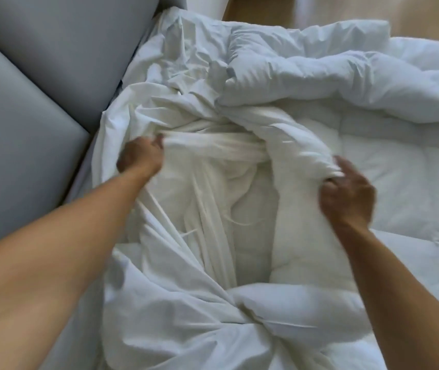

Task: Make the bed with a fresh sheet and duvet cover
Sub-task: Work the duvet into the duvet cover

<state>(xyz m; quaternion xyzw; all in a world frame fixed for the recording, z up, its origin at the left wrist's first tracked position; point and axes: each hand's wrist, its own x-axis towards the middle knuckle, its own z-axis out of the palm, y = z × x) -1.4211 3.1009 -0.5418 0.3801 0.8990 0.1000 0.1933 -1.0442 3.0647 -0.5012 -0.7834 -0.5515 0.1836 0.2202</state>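
A white quilted duvet (373, 166) lies bunched across the bed, partly wrapped in a thin white duvet cover (191, 108) that is crumpled at the left and middle. My left hand (139, 158) grips a gathered, stretched band of the cover's cloth at centre left. My right hand (346, 193) grips a fold of the padded duvet's edge at centre right. Between the two hands the cover's cloth sags into a hollow. The picture is blurred around both hands.
A grey padded headboard (39, 102) runs along the left side, right against the bedding. A strip of wooden floor (426, 17) shows at the top right, beyond the bed's far edge.
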